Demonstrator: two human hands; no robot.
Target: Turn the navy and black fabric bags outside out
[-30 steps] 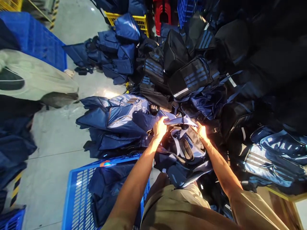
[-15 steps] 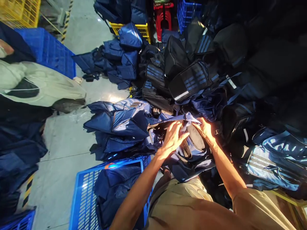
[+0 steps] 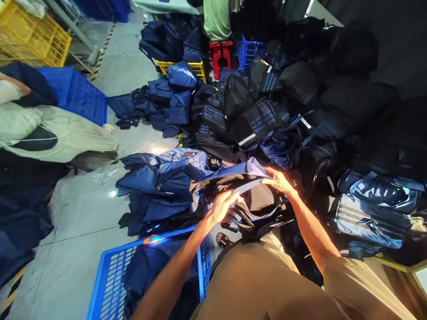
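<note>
1. Concrete-looking floor (image 3: 76, 222) in a workshop kind of space, pale grey with black-and-yellow tape, and loads of bags heaped all over it.

2. Main thing: a blue bag (image 3: 260, 198) right in front of the wearer's body, just above the legs, with its dark inner side showing and blue fabric folded up along the far edge. Pale light falls right across it.

3. Left hand (image 3: 220, 208) is at the near-left part of the bag, fingers pinching one end of a flat pale strap (image 3: 249, 186) that runs slantwise over the bag.

4. Right hand (image 3: 279, 182) has the other end, thumb and fingers pressed together on it, right beside the folded-up blue fabric. Can't tell if some of that fabric is caught in the pinch too.

5. Blue crate (image 3: 111, 275) sits near the left forearm, dark blue bags inside. Just beyond it there's a stack of blue bags (image 3: 160, 178).

6. Further out: a pile of black bags (image 3: 258, 120), some with blue stripes, plus a red stool (image 3: 220, 60). Over on the right, a shiny light-blue bag (image 3: 370, 218) with dark stripes.

7. Off to the left, a co-worker (image 3: 80, 133) in pale green, next to another blue crate.
</note>
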